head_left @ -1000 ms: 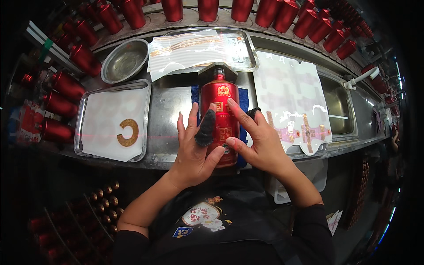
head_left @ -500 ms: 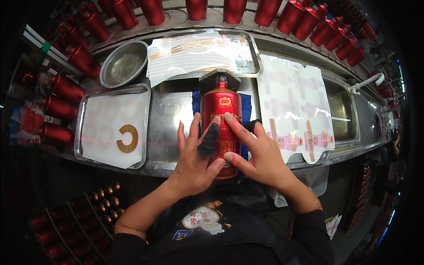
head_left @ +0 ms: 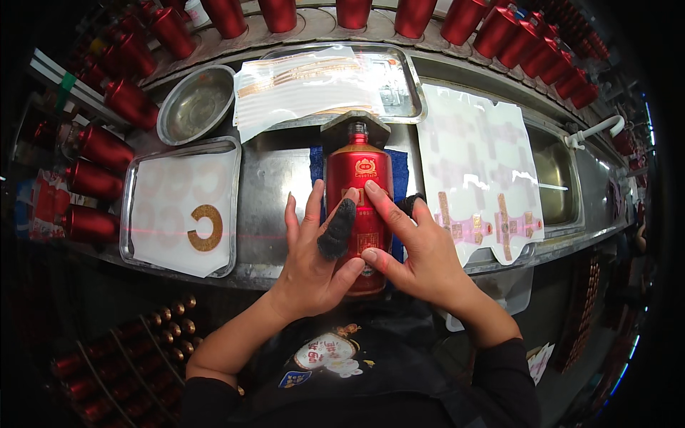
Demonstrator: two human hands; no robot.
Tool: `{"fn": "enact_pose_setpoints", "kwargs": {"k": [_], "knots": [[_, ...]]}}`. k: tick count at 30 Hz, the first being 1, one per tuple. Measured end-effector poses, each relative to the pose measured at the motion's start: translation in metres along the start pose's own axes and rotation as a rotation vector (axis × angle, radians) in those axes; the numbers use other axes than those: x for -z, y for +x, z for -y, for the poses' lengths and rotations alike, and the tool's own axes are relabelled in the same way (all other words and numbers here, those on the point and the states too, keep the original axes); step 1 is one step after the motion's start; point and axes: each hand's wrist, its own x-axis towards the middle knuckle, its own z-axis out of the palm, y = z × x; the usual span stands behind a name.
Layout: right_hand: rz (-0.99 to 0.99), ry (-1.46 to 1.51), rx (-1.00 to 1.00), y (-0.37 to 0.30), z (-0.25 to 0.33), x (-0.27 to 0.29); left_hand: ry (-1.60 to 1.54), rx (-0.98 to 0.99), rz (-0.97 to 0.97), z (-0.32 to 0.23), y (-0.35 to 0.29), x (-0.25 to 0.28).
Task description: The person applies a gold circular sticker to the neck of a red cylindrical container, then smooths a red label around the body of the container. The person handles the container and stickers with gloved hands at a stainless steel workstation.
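Observation:
A red bottle [head_left: 362,160] with gold printing lies on its back, its dark threaded neck away from me on a dark angular rest [head_left: 382,130]. Blue cloth [head_left: 400,167] shows at both sides of it. My left hand [head_left: 310,267] touches the front with a black-covered index finger and the thumb; its other fingers spread out past the bottle's left side. From the right, my right hand [head_left: 428,260] lays thumb and index fingertips on the front; another black-covered finger stays beside the bottle. Under the fingertips is a small gold square mark [head_left: 350,196], partly covered.
A metal tray [head_left: 125,235] at left holds a sheet with a gold C-shaped decal [head_left: 205,228]. Behind are a metal bowl [head_left: 196,105] and a tray [head_left: 416,107] of gold-striped sheets [head_left: 300,85]. Decal sheets [head_left: 478,164] lie beside a sink [head_left: 556,185]. Red bottles [head_left: 353,13] line the conveyor.
The conveyor bottles at the back have shifted to the right, and a white container has come into view among them. My hands and the bottle between them have barely moved.

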Motion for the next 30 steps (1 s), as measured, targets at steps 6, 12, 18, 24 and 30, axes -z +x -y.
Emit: {"fn": "enact_pose_setpoints", "kwargs": {"k": [6, 12, 18, 24, 30], "knots": [[-0.025, 0.009, 0.023, -0.003, 0.001, 0.001, 0.000, -0.022, 0.013, 0.002, -0.001, -0.001], [-0.056, 0.053, 0.028, -0.001, -0.006, -0.001, -0.020, -0.027, -0.010, 0.003, 0.000, 0.000], [-0.045, 0.092, 0.051, 0.002, -0.012, -0.006, -0.002, -0.034, 0.001, 0.006, -0.002, -0.002], [-0.075, 0.244, 0.065, -0.001, -0.016, -0.005, -0.365, 0.076, -0.100, 0.005, -0.002, -0.008], [-0.074, 0.197, 0.094, -0.006, -0.018, -0.008, -0.640, 0.177, -0.124, 0.004, -0.003, -0.013]]}}
